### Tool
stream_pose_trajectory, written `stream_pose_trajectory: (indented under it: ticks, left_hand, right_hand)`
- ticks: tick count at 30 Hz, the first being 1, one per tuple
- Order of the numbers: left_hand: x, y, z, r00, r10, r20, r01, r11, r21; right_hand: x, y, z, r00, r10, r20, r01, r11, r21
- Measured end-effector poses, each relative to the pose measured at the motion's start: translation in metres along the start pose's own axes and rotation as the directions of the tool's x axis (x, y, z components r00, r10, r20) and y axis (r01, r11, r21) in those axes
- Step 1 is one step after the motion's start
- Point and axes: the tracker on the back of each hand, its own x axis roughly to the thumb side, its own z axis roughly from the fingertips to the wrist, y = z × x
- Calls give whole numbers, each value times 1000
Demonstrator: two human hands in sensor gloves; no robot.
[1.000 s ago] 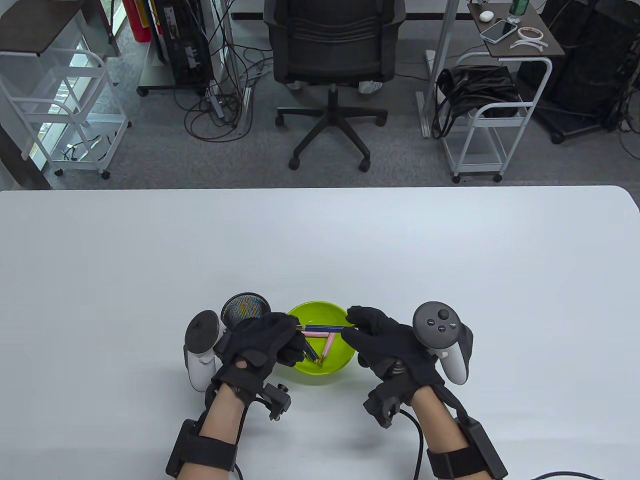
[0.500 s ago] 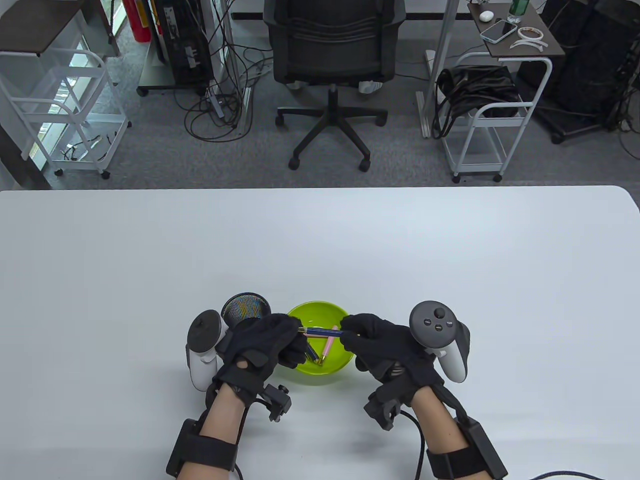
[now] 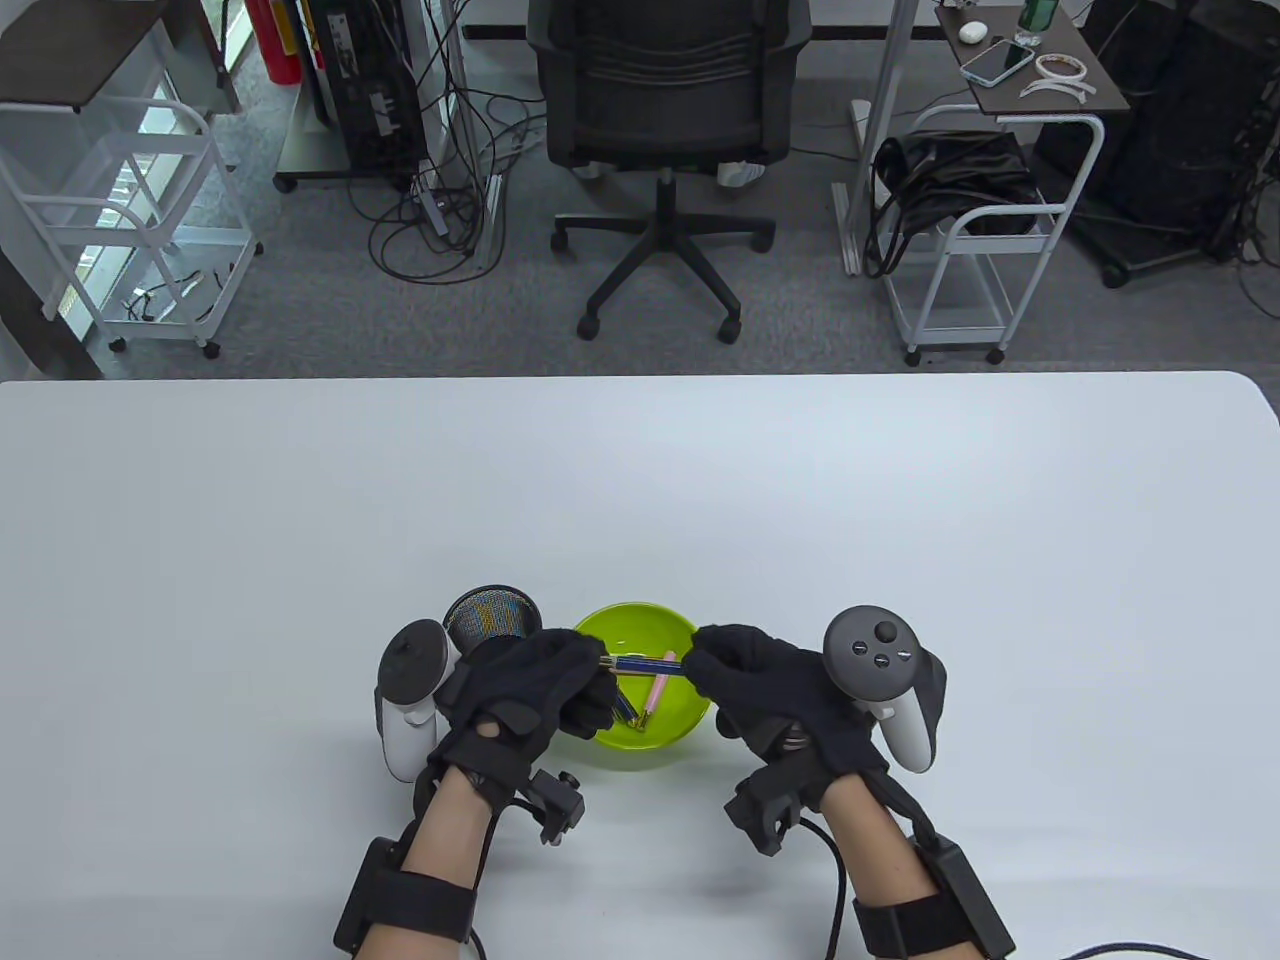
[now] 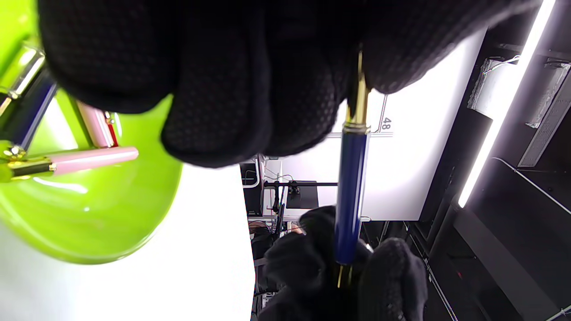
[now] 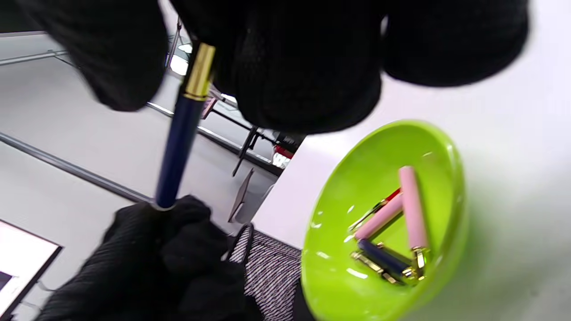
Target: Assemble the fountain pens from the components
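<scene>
While both hands grip the blue pen (image 3: 645,662) by its ends above the green bowl (image 3: 600,740), left hand (image 3: 525,680) and right hand (image 3: 765,680) facing, pink parts (image 5: 412,209) and a blue part (image 5: 379,256) lie inside. A mesh cup (image 3: 488,615) stands beside it. "48" (image 4: 386,123) shows behind.

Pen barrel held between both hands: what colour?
Dark blue pen barrel with gold trim, clearest in the left wrist view.
</scene>
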Motion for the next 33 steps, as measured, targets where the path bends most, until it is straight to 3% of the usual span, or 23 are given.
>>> stream_pose_trajectory:
  ticks: [4,8,13,21,27,33]
  left_hand:
    - [0,-1,0,1000,6,-1,-6,1000,-6]
    - [0,-2,0,1000,2,-2,-2,1000,-17]
    - [0,-2,1,1000,8,-1,-8,1000,-15]
    - [0,-4,0,1000,9,-2,-10,1000,-23]
    - [-1,-4,0,1000,4,-3,-4,1000,-18]
    - [-1,-7,0,1000,-2,-6,2,1000,-31]
  right_hand:
    - [5,1,1,1000,13,28,-12,999,-37]
    - [1,-1,3,997,65,-35,-68,993,-91]
    - [5,2,0,999,-14,34,12,998,60]
    - [0,3,2,1000,11,-24,-11,999,-38]
    - [9,4,1,993,-79,92,73,995,66]
    - [9,3,2,996,-25,82,23,999,22]
